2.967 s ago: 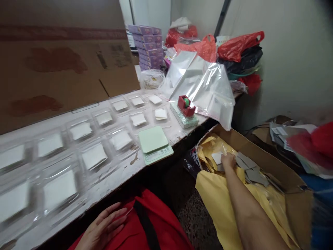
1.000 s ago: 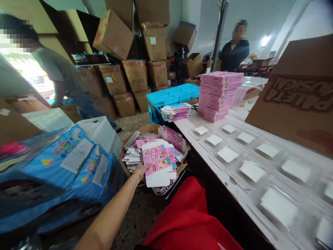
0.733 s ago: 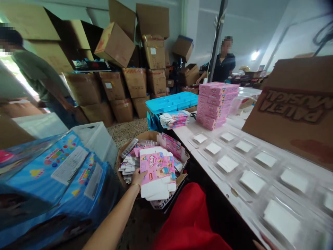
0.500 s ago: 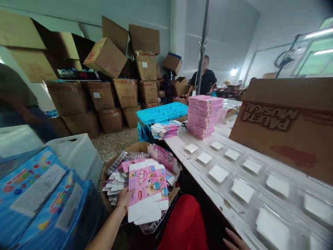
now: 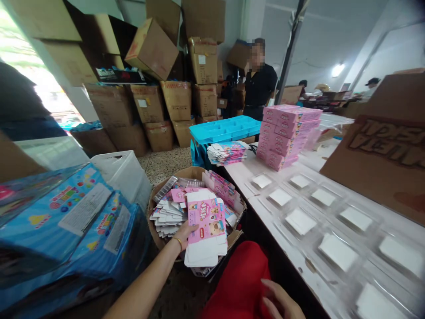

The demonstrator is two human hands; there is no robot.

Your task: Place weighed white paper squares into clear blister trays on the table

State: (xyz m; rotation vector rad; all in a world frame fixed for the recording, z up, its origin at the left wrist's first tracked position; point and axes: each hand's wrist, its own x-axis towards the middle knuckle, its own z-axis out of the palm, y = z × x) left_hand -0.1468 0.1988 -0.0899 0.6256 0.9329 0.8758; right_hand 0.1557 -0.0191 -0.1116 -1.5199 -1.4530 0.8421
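My left hand (image 5: 185, 234), with a bangle on the wrist, grips the left edge of flat pink printed cartons (image 5: 207, 219) that have white flaps. They are over an open cardboard box (image 5: 190, 171) filled with more folded cartons and clear plastic trays (image 5: 166, 188). How many cartons I hold cannot be made out. My right hand (image 5: 280, 301) is low in the view, beside my red-clothed knee (image 5: 244, 279). Its fingers are apart and it holds nothing. To its right, the white table (image 5: 265, 221) bears rows of clear plastic trays with white pads (image 5: 300, 221).
Pink boxes (image 5: 285, 137) stand stacked on the table, near a pile of flat cartons (image 5: 227, 153) and a blue tray (image 5: 226, 128). A big carton (image 5: 381, 150) flanks the table's right. Blue wrapped packages (image 5: 83, 212) lie left. A person (image 5: 260, 84) stands behind.
The view has swung left. My right hand has come up from the table's edge to beside my knee. My left hand still holds the cartons over the box.
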